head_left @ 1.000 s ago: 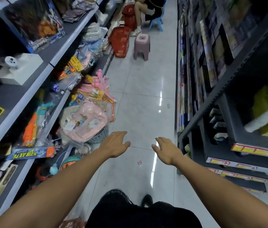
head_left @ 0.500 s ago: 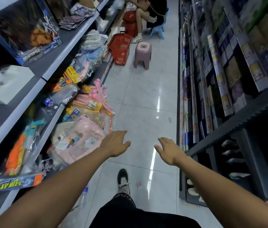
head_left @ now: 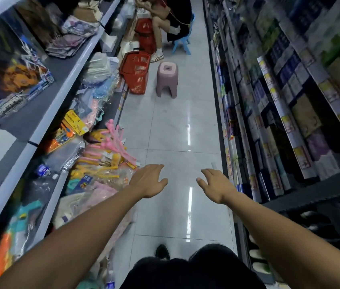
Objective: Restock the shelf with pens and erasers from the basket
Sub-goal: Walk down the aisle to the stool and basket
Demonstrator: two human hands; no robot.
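Note:
A red shopping basket [head_left: 136,70] leans on the floor far up the aisle, against the left shelving and beside a pink stool [head_left: 166,78]. Its contents cannot be made out from here. My left hand [head_left: 147,180] and my right hand [head_left: 215,184] are both stretched out in front of me over the tiled floor, fingers relaxed and holding nothing. Both hands are well short of the basket. No pens or erasers can be made out.
Toy-filled shelving [head_left: 60,84] lines the left; stationery racks [head_left: 269,122] line the right. More red baskets [head_left: 145,32] and a seated person [head_left: 165,21] on a blue chair [head_left: 181,41] are at the far end. Pink and yellow toys [head_left: 110,147] jut into the aisle.
I have walked forward along the aisle; the basket and stool are nearer and lower in view. Both hands stay outstretched and empty.

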